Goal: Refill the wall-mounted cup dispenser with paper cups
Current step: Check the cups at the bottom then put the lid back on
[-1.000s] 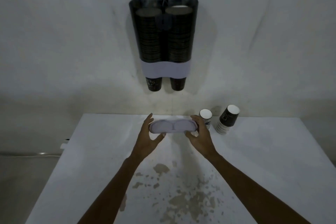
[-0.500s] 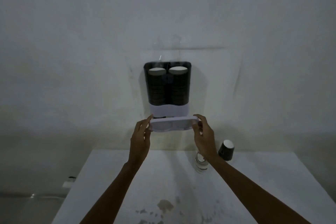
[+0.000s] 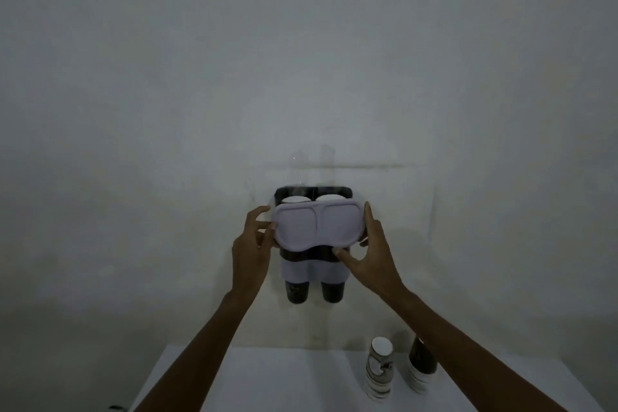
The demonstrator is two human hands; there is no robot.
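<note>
1. Pale lilac double-lobed plastic lid point(image 3: 317, 227) held at frame centre, tilted, just in front of the top of the dark twin-tube wall-mounted cup dispenser point(image 3: 313, 254).
2. Left hand point(image 3: 251, 248) closed on lid's left end; right hand point(image 3: 372, 251) closed on its right end, fingers under.
3. Judged light, stiff, slightly slick; best gripped at both short ends.
4. Both tubes looked full, white cup bottoms at top, two cups poking out below.
5. Lower right of frame: two stacks of paper cups point(image 3: 379, 368) on white table point(image 3: 267, 381), well clear. Nothing blocking the dispenser top.
</note>
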